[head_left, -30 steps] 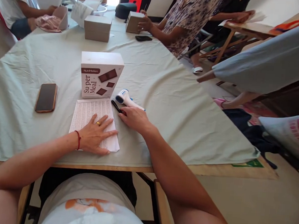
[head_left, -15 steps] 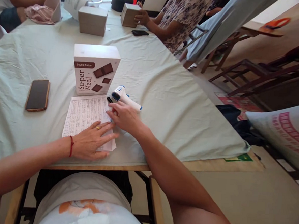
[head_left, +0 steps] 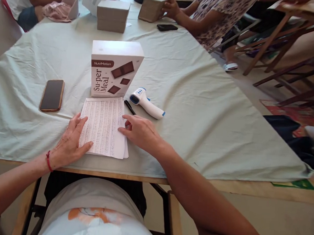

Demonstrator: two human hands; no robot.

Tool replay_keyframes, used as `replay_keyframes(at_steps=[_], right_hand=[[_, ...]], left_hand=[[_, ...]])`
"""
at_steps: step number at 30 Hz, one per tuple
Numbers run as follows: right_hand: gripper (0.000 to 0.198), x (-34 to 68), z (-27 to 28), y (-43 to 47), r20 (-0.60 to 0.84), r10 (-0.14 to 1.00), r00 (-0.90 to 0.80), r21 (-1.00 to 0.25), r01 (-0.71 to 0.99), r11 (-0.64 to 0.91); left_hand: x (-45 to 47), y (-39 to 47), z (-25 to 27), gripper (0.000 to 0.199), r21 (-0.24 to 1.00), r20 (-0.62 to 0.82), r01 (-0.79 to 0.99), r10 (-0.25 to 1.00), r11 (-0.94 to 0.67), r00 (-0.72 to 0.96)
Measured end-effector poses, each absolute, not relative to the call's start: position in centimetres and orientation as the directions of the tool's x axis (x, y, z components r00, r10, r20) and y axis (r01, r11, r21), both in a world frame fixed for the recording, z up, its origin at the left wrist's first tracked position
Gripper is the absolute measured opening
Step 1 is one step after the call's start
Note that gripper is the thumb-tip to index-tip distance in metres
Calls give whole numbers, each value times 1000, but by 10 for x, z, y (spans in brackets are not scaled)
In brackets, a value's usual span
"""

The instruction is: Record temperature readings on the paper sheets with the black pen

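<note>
A: Paper (head_left: 103, 126), that is what both hands are on. It lies flat on the pale cloth (head_left: 200, 109), close to the table's near edge, right in front of the box (head_left: 114, 68).

B: How do the hands sit?

A: The left hand (head_left: 70, 140) lies at the paper's left side, fingers spread and flat, thumb on the bottom corner. It grips nothing. The right hand (head_left: 140, 132) rests at the right side, fingertips touching the sheet's edge, fingers loose and open. A bit of red shows under it, but I cannot tell what that is.

B: What could go wrong?

A: I think there is more than one sheet, since a second edge peeks out at the bottom right. A push from one side could slide the sheets apart or crease them. The cloth has soft folds, so it could bunch up too. The pen (head_left: 129, 107) lies just beside the right hand, and a bump could roll it into the thermometer (head_left: 147, 102).

B: Any words to read?

A: The box says "NutriMotion" on a dark label and "Su-per Meal" down its front, with brown squares drawn on it. The paper is full of tiny rows of writing, too small to read. A phone (head_left: 52, 95) lies face up with a dark screen, well to the left.
</note>
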State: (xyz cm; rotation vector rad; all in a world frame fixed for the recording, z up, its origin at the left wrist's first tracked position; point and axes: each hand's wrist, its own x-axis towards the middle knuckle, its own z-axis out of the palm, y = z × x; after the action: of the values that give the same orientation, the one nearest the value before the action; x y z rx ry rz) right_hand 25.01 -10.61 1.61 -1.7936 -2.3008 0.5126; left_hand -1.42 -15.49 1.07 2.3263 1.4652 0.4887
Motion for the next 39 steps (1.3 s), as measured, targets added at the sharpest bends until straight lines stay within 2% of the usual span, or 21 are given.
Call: replay_keyframes(at_steps=[3, 5, 9, 11, 13, 15, 16, 18, 21, 22, 25, 27, 29, 31, 34, 37, 39], right_hand=[[32, 252, 11, -103, -46, 966, -255, -444, 871, 209], [27, 254, 10, -100, -57, 960, -273, -448, 867, 219], [22, 260, 14, -92, -76, 938, -339, -414, 867, 279], [20, 263, 16, -87, -90, 921, -379, -381, 868, 320], [18, 265, 16, -83, -101, 903, -418, -360, 861, 358], [16, 265, 13, -80, -91, 892, -443, -356, 851, 386], [16, 265, 11, -80, -72, 892, -445, -355, 847, 394], [16, 267, 7, -81, 22, 911, -412, -346, 851, 394], [23, 272, 2, -83, 225, 933, -279, -279, 900, 336], [24, 273, 1, -83, 252, 941, -226, -241, 927, 287], [21, 277, -3, -81, 151, 982, -112, -137, 982, 133], [18, 279, -7, -78, 88, 993, -75, -124, 989, 85], [14, 282, -13, -76, 117, 991, -63, -171, 982, 82], [8, 286, -16, -75, 197, 980, -38, -275, 957, 92], [6, 292, -15, -74, 322, 945, 63, -562, 816, 137], [15, 289, -10, -75, 344, 911, 229, -876, 428, 223], [21, 282, -8, -76, 300, 909, 290, -953, 127, 274]], left_hand=[[-12, -155, 9, 74, 454, 132, 775, 893, -440, 430], [-16, -153, 13, 74, 415, 103, 778, 874, -472, 475], [-17, -137, 31, 71, 204, -17, 800, 815, -565, 580], [-8, -127, 42, 70, 125, -23, 771, 775, -625, 632], [8, -117, 49, 69, 119, -46, 681, 681, -723, 731], [25, -110, 49, 67, 171, -109, 516, 505, -839, 856], [33, -108, 46, 65, 197, -128, 437, 419, -878, 899], [43, -108, 36, 55, 206, -102, 355, 341, -912, 935], [46, -114, 19, 47, 171, 8, 342, 348, -924, 937], [45, -117, 14, 47, 159, 39, 343, 353, -926, 935], [42, -127, 4, 41, 118, 101, 362, 374, -925, 922], [44, -133, 2, 35, 93, 134, 375, 385, -922, 913], [48, -136, 2, 32, 71, 169, 380, 387, -922, 906], [52, -138, 1, 29, 57, 204, 380, 384, -923, 901], [54, -138, -1, 28, 53, 246, 382, 383, -923, 890], [55, -137, -1, 29, 58, 246, 384, 386, -921, 889], [55, -138, -2, 30, 72, 223, 389, 395, -918, 891]])
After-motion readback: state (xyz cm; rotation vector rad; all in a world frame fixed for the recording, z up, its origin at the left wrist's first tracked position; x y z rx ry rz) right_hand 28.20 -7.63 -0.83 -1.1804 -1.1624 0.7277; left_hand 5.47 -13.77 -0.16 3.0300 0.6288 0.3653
